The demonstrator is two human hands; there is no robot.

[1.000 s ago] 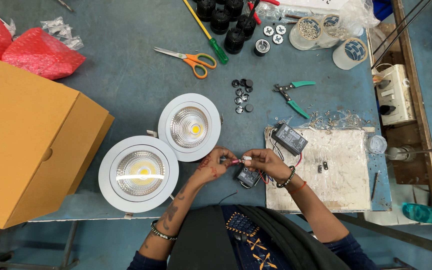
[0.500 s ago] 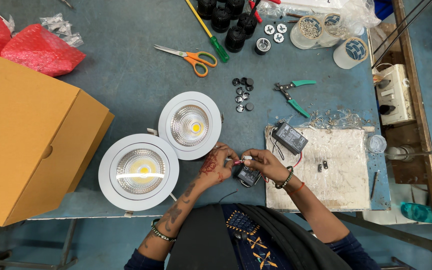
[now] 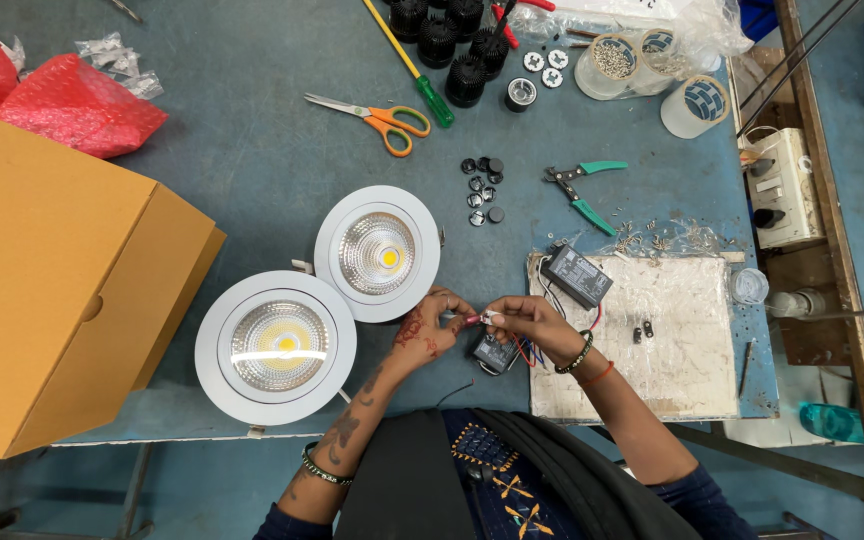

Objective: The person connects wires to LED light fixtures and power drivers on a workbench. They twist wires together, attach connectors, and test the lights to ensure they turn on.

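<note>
My left hand (image 3: 432, 328) and my right hand (image 3: 527, 322) meet near the table's front edge, fingertips pinching thin red and white wire ends (image 3: 479, 319) between them. Just below the fingers lies a small black driver box (image 3: 493, 353) with red wires trailing from it. Two round white downlights sit to the left: one (image 3: 378, 252) close to my left hand, another (image 3: 275, 346) nearer the table edge.
A second black driver (image 3: 575, 275) lies on a white board (image 3: 672, 350). Green-handled pliers (image 3: 582, 190), orange scissors (image 3: 377, 117), small black parts (image 3: 482, 188), a cardboard box (image 3: 52, 290), red bubble wrap (image 3: 77, 105), tape rolls (image 3: 697, 105) and a switch box (image 3: 780, 185) surround the work spot.
Both hands stay together on the wires with only slight finger shifts. Nothing else on the table has moved.
</note>
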